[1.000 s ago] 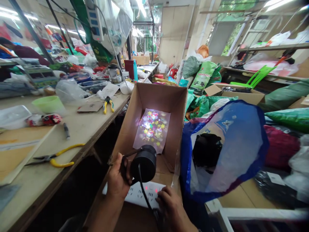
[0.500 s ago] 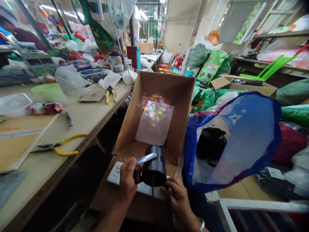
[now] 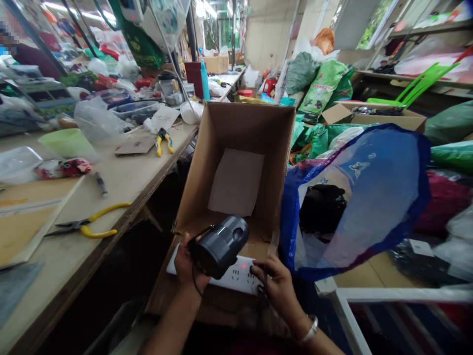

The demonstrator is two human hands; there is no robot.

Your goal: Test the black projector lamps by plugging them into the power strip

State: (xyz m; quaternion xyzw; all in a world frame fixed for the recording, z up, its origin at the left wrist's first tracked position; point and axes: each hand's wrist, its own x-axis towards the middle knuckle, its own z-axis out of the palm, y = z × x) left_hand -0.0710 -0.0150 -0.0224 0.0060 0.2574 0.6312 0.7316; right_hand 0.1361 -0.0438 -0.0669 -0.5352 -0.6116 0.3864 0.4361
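Note:
A black cylindrical projector lamp rests tilted in my left hand, whose fingers wrap round its near left side. Its bracket is mostly hidden behind the hand and the lamp body. My right hand pinches a black power cord at its plug end, beside the right end of a white power strip. A small red light glows on the strip, which lies below the lamp. Beyond the lamp, a sheet of paper lines the inside of an open cardboard box.
On the left bench lie yellow-handled pliers, a smaller pair of pliers and a pen. A blue-rimmed mesh bag with a black item inside stands on the right. A white frame sits at lower right.
Coloured light spots on the paper have vanished. My left hand has turned the lamp over and tilted it, hiding its metal bracket. My right hand has shifted slightly right with the cord.

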